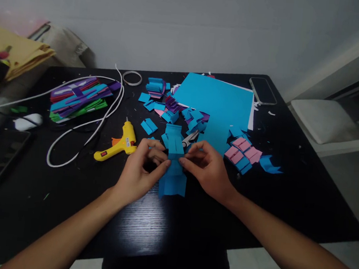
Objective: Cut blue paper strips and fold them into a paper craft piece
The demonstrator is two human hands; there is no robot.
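Note:
A long folded strip of blue paper [173,167] lies over the middle of the black table [303,197]. My left hand [139,171] pinches its left edge with thumb and forefinger. My right hand [208,167] pinches its right edge at about the same height. Both hands are closed on the strip. Just behind the strip lie scissors [190,139], partly hidden by paper.
A yellow glue gun [119,144] with a white cable [81,125] lies left of my hands. Stacked coloured paper [80,95], a tape ring [132,78], small blue, purple and pink folded pieces [243,153], a big blue sheet [217,102] and a phone [263,91] lie behind.

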